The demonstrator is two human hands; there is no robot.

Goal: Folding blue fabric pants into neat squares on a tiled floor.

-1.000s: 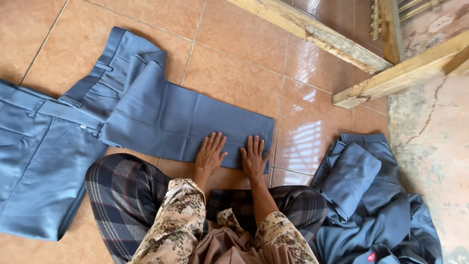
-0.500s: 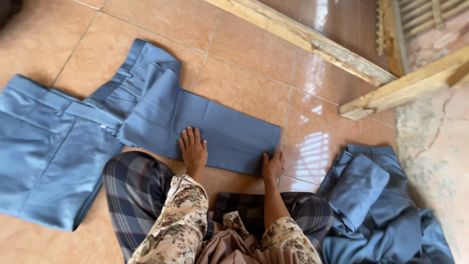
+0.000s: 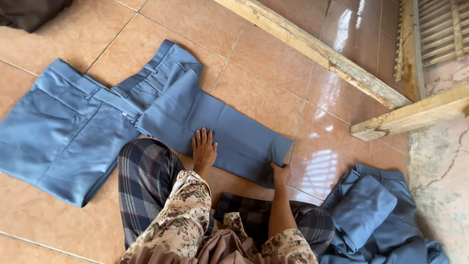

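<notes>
A pair of blue-grey trousers (image 3: 93, 122) lies on the tiled floor, its waist at the left and the legs folded over each other toward the right. My left hand (image 3: 203, 148) rests flat with fingers spread on the middle of the folded legs. My right hand (image 3: 281, 173) grips the hem end of the legs (image 3: 273, 149) at the right, fingers curled around the cloth edge. My knees, in a dark plaid cloth, sit just below the trousers.
A heap of more blue-grey garments (image 3: 376, 220) lies at the lower right. Wooden beams (image 3: 317, 51) cross the upper right, next to a slatted wooden frame (image 3: 439, 29). A dark cloth (image 3: 29, 12) sits in the top left corner.
My hands were pressed side by side on the leg end; they have spread apart. The left now lies at mid-leg and the right has closed on the hem.
</notes>
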